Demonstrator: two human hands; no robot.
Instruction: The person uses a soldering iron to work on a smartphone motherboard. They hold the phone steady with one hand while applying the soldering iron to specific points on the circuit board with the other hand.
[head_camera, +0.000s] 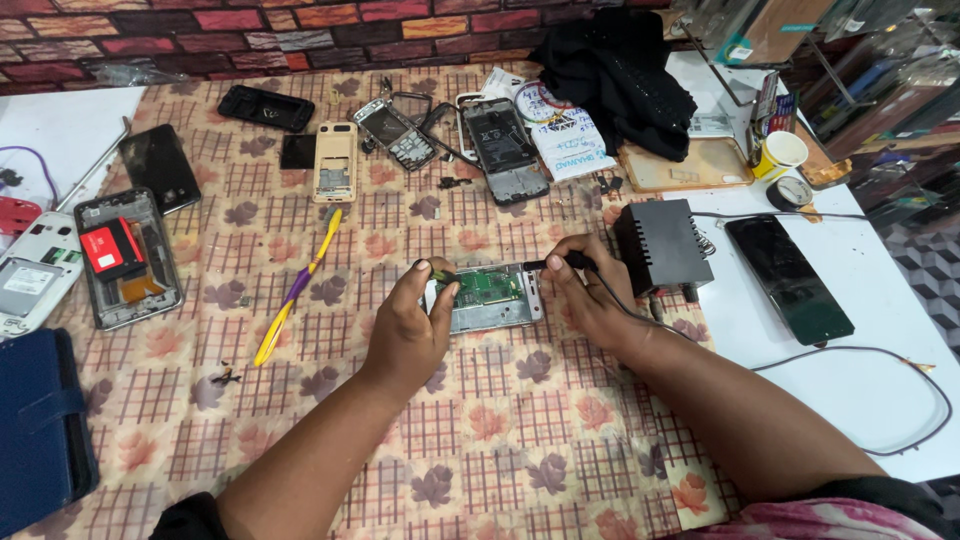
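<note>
I am steadying an opened phone (490, 297) that is lying flat on the patterned cloth at the centre of the frame, its back off and a green circuit board showing inside a silvery frame. I am bringing a black-handled soldering iron (563, 262) in from the right, its tip lying over the phone's upper right edge and its cord trailing off to the right.

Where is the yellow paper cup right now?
In the head view, the yellow paper cup stands at upper right on the white table, beside the round gauge.
</note>
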